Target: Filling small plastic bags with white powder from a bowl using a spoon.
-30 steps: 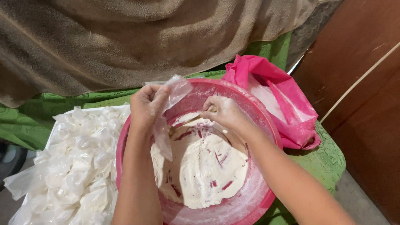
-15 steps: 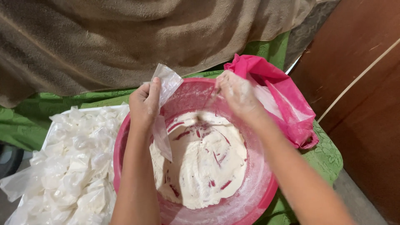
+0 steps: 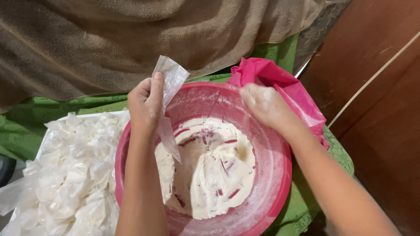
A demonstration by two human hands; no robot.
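Head view: a small clear plastic bag (image 3: 168, 94) is pinched by the left hand (image 3: 146, 102) above the pink basin (image 3: 280, 183) of flour (image 3: 210, 175); the floury right hand (image 3: 264, 105) is loosely curled, empty, and flour could be spilled if the limp bag sags shut.

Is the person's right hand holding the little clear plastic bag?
No, the clear plastic bag is pinched in the left hand, while the flour-dusted right hand is apart from it at the pink basin's rim.

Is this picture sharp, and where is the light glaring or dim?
Head view: mostly sharp; the right hand looks slightly soft. Soft, even light, with mild shine on the clear plastic bag in the left hand and the pink bowl rim; dimmer at the brown wooden panel.
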